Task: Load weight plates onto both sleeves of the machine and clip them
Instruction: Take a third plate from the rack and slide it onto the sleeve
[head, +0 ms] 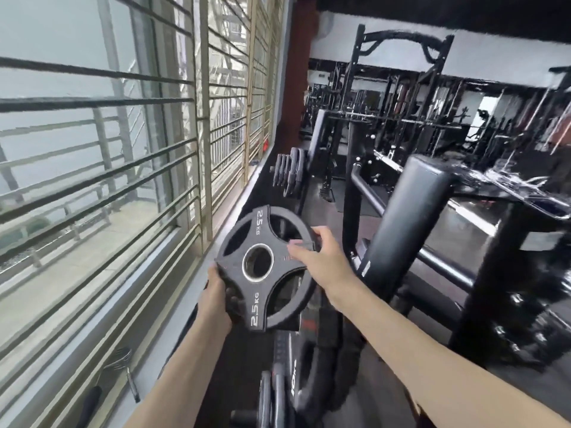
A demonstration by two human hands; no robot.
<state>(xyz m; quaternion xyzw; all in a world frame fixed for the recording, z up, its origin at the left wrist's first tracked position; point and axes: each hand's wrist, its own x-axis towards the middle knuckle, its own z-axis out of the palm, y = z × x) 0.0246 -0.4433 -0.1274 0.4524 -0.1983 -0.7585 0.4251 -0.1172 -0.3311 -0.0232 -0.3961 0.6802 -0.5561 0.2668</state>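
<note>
A black 2.5 kg weight plate [265, 267] with a steel-ringed centre hole is held up in front of me, its face tilted toward the camera. My left hand [217, 299] grips its lower left rim, fingers wrapped behind. My right hand [319, 256] grips the right rim through a cut-out, thumb on the face. Below the plate, larger black plates [289, 387], one marked 10 kg, sit low on the machine; the sleeve itself is hidden.
A barred window [123, 168] and its sill run along the left. A spring clip [125, 369] lies on the sill. A black padded roller [408, 223] and machine frame stand to the right. Several plates [290, 174] hang on a rack farther back.
</note>
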